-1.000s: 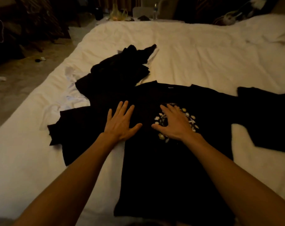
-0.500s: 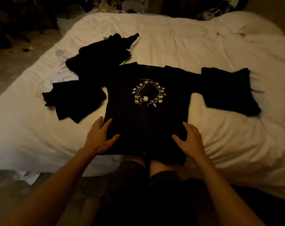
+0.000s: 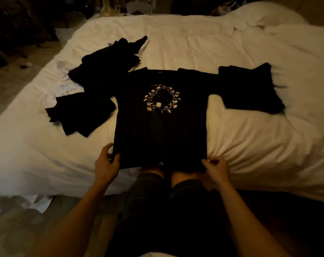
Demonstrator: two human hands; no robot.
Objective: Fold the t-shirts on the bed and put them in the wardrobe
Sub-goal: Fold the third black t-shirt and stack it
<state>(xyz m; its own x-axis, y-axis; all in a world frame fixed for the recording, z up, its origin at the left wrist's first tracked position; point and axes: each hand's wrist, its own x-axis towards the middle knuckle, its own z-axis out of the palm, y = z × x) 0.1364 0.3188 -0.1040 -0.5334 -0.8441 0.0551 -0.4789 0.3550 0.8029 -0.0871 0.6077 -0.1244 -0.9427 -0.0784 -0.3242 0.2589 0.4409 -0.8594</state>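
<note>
Between left hand (image 3: 106, 164) and right hand (image 3: 216, 168), t-shirt hem (image 3: 139, 160), seemingly in their grip.

Off to the left we've got a beige carpeted floor (image 3: 12, 86) with a small white scrap (image 3: 29, 64) lying on it and a little dark bit (image 3: 23, 67) just beside that. Closer in, lower left, there's a crumpled white sheet of paper or cloth (image 3: 37, 202) on the same floor, we can't tell which. Way at the back sits a crinkly yellow-green wrapper-looking thing (image 3: 109, 9). Next to it is a pale rounded boxy object (image 3: 137, 7), then a tall clear glass vessel (image 3: 149, 5) right beside that. Top right is a pale tangled heap (image 3: 225, 9), too dim to make out. Down the middle we see bare knees (image 3: 154, 169) and dark shorts (image 3: 148, 193).
</note>
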